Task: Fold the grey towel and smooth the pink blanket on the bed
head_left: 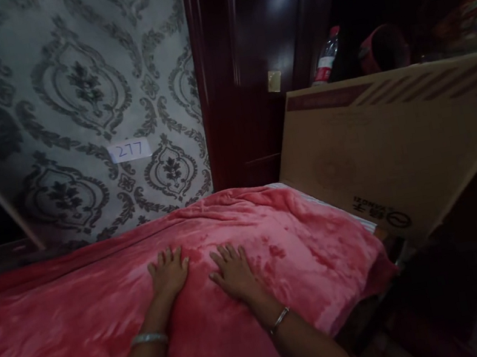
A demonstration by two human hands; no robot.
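Spreading beneath patterned wallpaper (86, 100): a red blanket (204, 313).

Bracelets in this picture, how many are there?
2: a pale bracelet at the wrist of the left hand, and a shiny bracelet at the wrist of the right hand. No others show.

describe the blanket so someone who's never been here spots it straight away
Find the grey patterned wall with the 277 label, then look below it, left of the cardboard box. The blanket spreads there, with the left hand and right hand resting on it. Its plush pinkish-red surface sets it apart from the wall and box.
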